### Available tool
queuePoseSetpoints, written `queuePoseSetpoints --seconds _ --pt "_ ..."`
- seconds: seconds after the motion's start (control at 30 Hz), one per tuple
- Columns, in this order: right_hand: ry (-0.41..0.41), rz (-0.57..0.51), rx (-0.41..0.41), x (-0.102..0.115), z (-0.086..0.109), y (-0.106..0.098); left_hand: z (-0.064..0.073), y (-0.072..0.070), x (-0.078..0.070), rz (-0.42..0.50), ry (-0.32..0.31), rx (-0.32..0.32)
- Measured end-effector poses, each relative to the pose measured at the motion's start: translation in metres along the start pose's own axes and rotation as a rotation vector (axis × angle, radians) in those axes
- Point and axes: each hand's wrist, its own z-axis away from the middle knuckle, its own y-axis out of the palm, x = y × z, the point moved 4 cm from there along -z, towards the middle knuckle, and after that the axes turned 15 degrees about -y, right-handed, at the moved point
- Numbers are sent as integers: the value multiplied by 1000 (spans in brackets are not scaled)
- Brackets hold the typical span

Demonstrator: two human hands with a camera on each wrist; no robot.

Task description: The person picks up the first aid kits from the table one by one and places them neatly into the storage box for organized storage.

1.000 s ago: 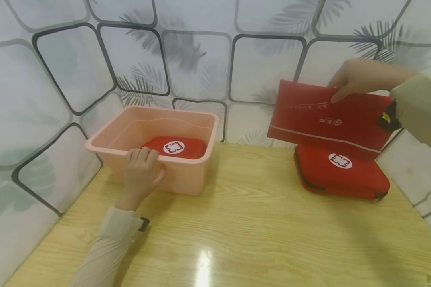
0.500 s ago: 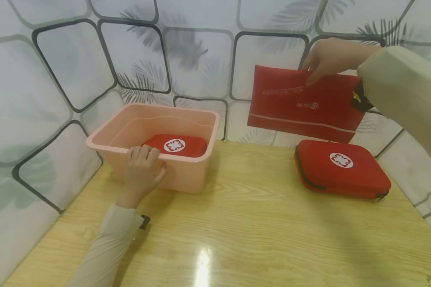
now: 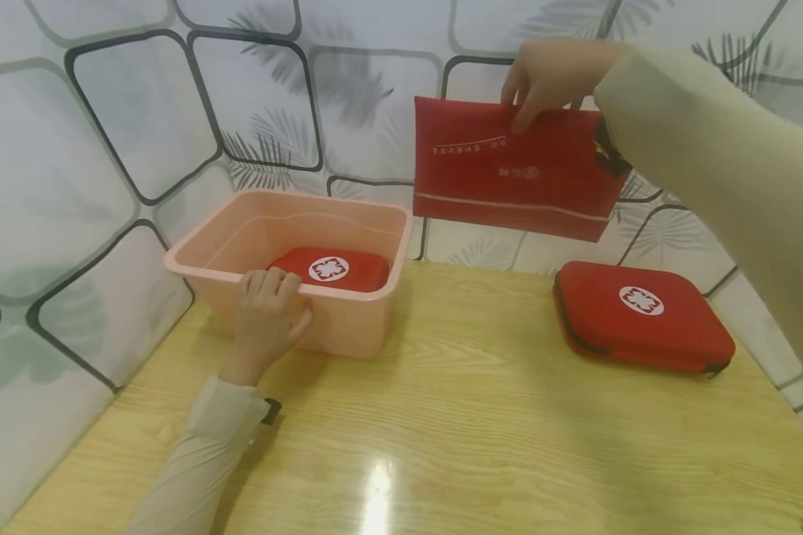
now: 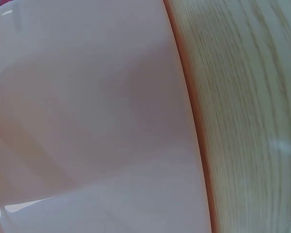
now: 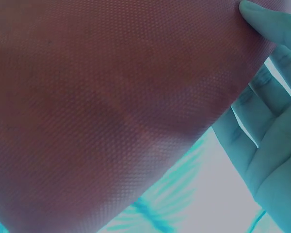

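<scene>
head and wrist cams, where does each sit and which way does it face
Head: on the person's head, looking forward and down at the peach tub and red pouch; left hand and right hand show.
Left wrist: on that wrist, close up on the peach tub's wall and wooden table; no hand clearly shows.
Right wrist: on that wrist, facing the red pouch; the right hand's fingers show.
Both head and right wrist show the red pouch.

Head view: behind left grip, right grip, facing forward-down. Wrist views, close: left shares tub; right, pouch.
</scene>
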Motion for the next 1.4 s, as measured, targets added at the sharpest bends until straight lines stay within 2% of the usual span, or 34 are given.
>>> queuePoseSetpoints --seconds 0.13,0.43,0.6,0.93,1.17,1.4 --pt "-11 10 -21 23 -14 -8 1 0 -1 -5 -3 6" --pt "1 28 -12 71 -48 -20 1 -1 -3 -5 0 19" --pt "-56 89 -15 96 -69 -23 1 0 -4 7 -2 3" --pt "-158 100 -65 145 -103 -18 1 -1 -5 3 -1 0" --pt "-202 138 -118 177 -118 -12 1 -1 -6 -15 8 -11" --pt "-259 106 -153 202 -132 -2 1 -3 -6 -20 4 -23"
